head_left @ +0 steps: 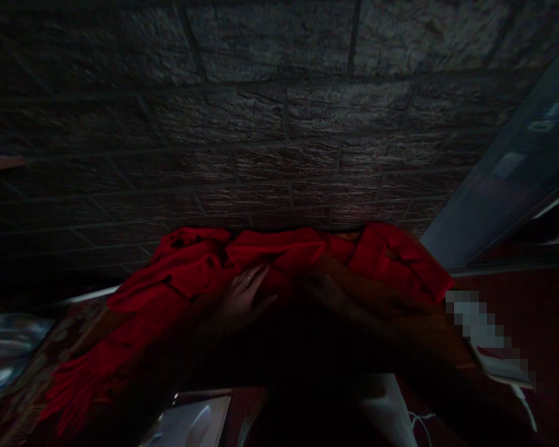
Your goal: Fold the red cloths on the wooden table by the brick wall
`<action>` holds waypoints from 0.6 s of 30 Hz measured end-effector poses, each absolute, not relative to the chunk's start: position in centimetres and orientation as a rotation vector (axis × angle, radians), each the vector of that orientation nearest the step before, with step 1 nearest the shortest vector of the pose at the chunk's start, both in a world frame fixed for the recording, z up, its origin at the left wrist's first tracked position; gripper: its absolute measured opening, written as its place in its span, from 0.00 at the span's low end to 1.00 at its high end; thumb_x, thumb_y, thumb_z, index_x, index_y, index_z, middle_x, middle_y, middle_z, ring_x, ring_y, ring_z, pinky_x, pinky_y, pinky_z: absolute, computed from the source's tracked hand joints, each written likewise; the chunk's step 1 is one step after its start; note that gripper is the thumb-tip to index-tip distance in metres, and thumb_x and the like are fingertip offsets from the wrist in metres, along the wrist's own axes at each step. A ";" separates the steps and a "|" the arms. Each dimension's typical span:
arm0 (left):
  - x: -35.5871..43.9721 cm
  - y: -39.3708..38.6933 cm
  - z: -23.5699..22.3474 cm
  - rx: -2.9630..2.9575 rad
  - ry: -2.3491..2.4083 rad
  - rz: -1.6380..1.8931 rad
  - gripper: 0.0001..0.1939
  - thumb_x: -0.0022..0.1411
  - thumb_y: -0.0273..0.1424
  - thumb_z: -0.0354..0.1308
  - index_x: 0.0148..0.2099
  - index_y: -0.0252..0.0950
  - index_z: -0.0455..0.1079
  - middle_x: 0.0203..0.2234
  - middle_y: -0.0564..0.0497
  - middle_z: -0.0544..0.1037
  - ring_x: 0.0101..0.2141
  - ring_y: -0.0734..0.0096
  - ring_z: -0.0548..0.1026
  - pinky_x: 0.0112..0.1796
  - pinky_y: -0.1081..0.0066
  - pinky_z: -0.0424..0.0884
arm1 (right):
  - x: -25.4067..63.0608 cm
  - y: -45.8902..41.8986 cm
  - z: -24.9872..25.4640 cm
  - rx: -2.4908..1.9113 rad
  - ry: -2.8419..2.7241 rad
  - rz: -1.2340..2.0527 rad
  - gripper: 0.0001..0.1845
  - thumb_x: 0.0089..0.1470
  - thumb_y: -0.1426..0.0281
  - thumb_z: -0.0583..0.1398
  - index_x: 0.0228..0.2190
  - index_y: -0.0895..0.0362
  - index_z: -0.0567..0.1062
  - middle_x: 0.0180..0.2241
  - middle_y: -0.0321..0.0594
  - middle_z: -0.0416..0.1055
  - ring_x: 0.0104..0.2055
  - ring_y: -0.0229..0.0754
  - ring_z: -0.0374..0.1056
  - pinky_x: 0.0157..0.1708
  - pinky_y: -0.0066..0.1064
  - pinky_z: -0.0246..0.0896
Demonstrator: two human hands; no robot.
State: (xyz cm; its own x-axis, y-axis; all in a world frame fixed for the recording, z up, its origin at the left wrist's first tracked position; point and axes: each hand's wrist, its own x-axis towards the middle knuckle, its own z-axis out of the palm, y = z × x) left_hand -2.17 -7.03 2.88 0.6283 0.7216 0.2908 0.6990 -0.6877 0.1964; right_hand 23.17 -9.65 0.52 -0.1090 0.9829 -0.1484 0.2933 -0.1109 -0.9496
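A red scarf (pixel 190 264) with a fringed end (pixel 72 388) lies in loose folds across a wooden table (pixel 377 288). One part of the red cloth (pixel 279 248) is bunched in the middle, near the wall. My left hand (pixel 245 301), with a ring on one finger, rests at the near edge of that part, fingers stretched out and thumb apart. In deep shadow to its right is my right hand (pixel 323 290), its fingers extended toward the same cloth. More folded red cloth (pixel 400 261) lies at the right. The area between and below my hands is too dark to make out.
A rough block wall (pixel 279 124) rises right behind the table. On the right stands a grey-blue post or frame (pixel 498 167). A flat pale item (pixel 505 369) with a white cable (pixel 524 403) is at the table's right. A clear-looking package (pixel 12 351) lies at the left.
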 end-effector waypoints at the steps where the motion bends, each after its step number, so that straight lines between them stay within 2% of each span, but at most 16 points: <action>1: -2.4 -6.8 3.1 2.735 1.239 0.546 0.34 0.67 0.49 0.49 0.69 0.38 0.55 0.64 0.41 0.62 0.62 0.52 0.62 0.61 0.53 0.59 | 22.8 -9.5 0.9 -1.462 -1.332 1.362 0.13 0.57 0.60 0.60 0.30 0.56 0.78 0.24 0.35 0.71 0.20 0.34 0.62 0.19 0.26 0.53; 6: -3.6 -6.1 3.1 2.479 1.522 0.595 0.25 0.69 0.45 0.45 0.60 0.35 0.65 0.54 0.41 0.72 0.55 0.56 0.71 0.57 0.58 0.65 | 21.2 -9.1 2.2 -1.415 -0.964 1.535 0.16 0.53 0.59 0.64 0.23 0.57 0.73 0.18 0.32 0.66 0.17 0.30 0.57 0.16 0.23 0.49; 8: -4.2 -6.5 2.7 2.382 1.610 0.548 0.26 0.68 0.47 0.46 0.57 0.34 0.65 0.51 0.40 0.74 0.52 0.55 0.73 0.54 0.58 0.68 | 20.8 -8.8 2.2 -1.423 -0.899 1.567 0.16 0.52 0.58 0.65 0.23 0.58 0.73 0.17 0.31 0.65 0.17 0.30 0.56 0.16 0.23 0.48; 12: -4.4 -8.3 2.4 2.387 1.655 0.455 0.29 0.64 0.52 0.50 0.58 0.37 0.62 0.51 0.40 0.73 0.48 0.51 0.76 0.48 0.58 0.71 | 20.5 -8.1 1.7 -1.389 -0.794 1.580 0.15 0.50 0.61 0.66 0.22 0.58 0.71 0.17 0.30 0.64 0.17 0.29 0.55 0.16 0.22 0.46; 18: -3.6 -9.6 2.5 2.414 1.655 0.357 0.33 0.60 0.54 0.54 0.59 0.38 0.60 0.52 0.36 0.72 0.47 0.46 0.76 0.44 0.54 0.72 | 20.4 -8.2 1.0 -1.401 -0.764 1.507 0.10 0.51 0.64 0.63 0.24 0.58 0.73 0.19 0.33 0.68 0.20 0.32 0.60 0.19 0.24 0.52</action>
